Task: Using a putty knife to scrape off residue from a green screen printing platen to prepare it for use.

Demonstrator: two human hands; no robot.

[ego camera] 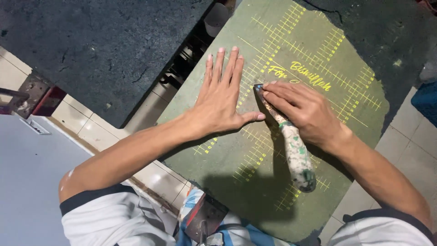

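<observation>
White sleeves [109,218], hands [223,98] flat on green mat [236,168], paint-flecked knife [296,155].

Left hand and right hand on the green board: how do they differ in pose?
The left hand lies flat, palm down, fingers stretched out; the right hand is curled, fingers pressing on a tool. The left hand holds nothing; the right holds the paint-spattered tool, its handle pointing toward the person. Both rest on the green board with yellow markings.
</observation>
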